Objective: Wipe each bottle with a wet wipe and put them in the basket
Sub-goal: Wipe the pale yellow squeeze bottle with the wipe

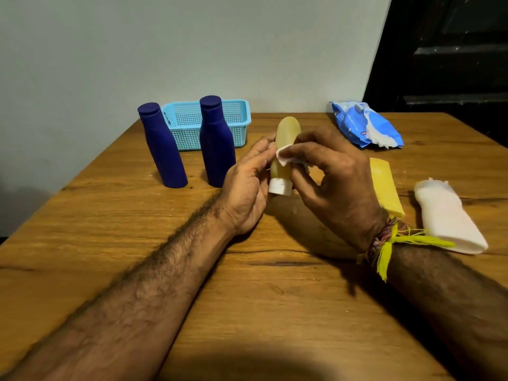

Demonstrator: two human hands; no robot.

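A: Nearest the camera, two bare forearms are seen crossing the wooden table (137, 215); a thread band (384, 240) is tied at the right wrist. What is held, and why so?

B: A yellowish bottle (286, 138) with a white cap (279, 187) is gripped cap-down by the left hand (244, 185), fingers curled round its lower body, presumably so the upper surface is left exposed. A small white wet wipe (286, 158) is pinched by the right hand (332, 174) and pressed to the bottle's middle.

A: Bottle relative to fingers?

B: It is held between both hands, above the table; the rounded end is seen protruding above the fingertips.

A: Remaining items?

B: Two blue bottles (162, 147) are stood before the blue basket (236, 116), in which nothing can be seen. A yellow bottle (384, 185) and a white bottle (445, 213) are laid at right, the wipe pack (357, 125) beyond. Wiping is judged early.
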